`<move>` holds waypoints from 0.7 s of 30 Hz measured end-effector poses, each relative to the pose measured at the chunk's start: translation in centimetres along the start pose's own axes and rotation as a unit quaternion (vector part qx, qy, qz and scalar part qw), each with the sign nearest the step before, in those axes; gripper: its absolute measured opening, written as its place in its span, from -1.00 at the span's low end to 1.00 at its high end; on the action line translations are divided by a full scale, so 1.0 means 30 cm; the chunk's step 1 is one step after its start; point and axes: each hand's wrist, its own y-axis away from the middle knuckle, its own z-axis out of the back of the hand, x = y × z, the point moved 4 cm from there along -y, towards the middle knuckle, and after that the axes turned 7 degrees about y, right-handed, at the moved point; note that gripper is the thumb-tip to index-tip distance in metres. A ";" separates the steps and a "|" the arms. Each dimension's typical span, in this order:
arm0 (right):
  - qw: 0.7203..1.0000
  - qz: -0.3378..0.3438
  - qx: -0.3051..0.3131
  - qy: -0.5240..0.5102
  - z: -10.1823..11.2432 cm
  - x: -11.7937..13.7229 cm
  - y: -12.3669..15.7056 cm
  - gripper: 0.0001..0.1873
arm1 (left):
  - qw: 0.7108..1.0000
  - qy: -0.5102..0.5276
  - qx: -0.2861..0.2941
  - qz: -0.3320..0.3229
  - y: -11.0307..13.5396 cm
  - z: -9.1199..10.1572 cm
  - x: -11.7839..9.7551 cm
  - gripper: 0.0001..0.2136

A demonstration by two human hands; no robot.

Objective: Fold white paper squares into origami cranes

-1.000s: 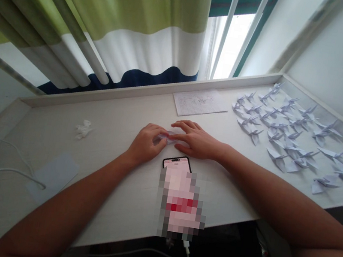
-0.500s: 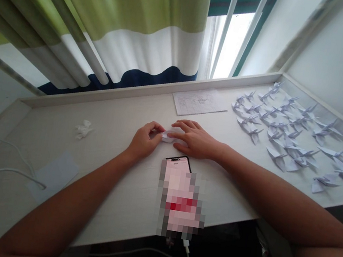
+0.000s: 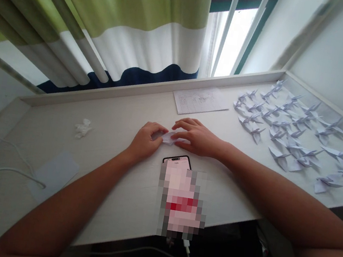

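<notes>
A small piece of folded white paper (image 3: pixel 168 139) lies low over the table between my two hands. My left hand (image 3: pixel 147 140) pinches its left end between thumb and fingers. From the other side, my right hand (image 3: pixel 198 139) has its thumb and index finger on the right part, with the other fingers curved above and apart. Part of the paper is hidden under the right fingers. Just below the hands lies a phone (image 3: pixel 177 162), its screen mostly blurred out.
Several folded paper cranes (image 3: pixel 279 156) cover the table's right side. A printed sheet (image 3: pixel 200 101) lies behind my hands. To the left are a crumpled tissue (image 3: pixel 83 129), a paper sheet (image 3: pixel 55 173) and a white cable (image 3: pixel 5 170). A raised rim (image 3: pixel 108 91) borders the table's back, below a curtain (image 3: pixel 146 42).
The folded paper now shows more of its surface between my hands. My left fingers have shifted slightly on it, and the right fingers have moved a little.
</notes>
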 end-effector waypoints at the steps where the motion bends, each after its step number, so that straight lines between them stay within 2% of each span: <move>1: 1.000 0.003 0.000 -0.006 0.000 -0.001 0.000 -0.76 | 1.000 0.003 -0.001 -0.001 0.002 0.000 -0.001 -0.69; 3: 1.000 0.006 0.003 -0.017 -0.001 -0.004 0.001 -0.76 | 1.000 0.018 -0.003 -0.009 0.006 0.001 -0.006 -0.69; 9: 0.999 -0.003 0.008 -0.039 -0.010 -0.014 0.005 -0.71 | 0.997 0.052 0.017 -0.057 0.013 0.002 -0.042 -0.93; 13: 0.998 -0.004 0.005 -0.058 -0.013 -0.021 0.007 -0.67 | 0.997 0.043 0.029 -0.056 0.012 0.005 -0.043 -0.90; 21: 0.991 -0.008 -0.002 -0.134 -0.003 -0.065 0.007 -0.76 | 0.992 0.056 0.074 -0.084 0.007 0.014 -0.033 -0.86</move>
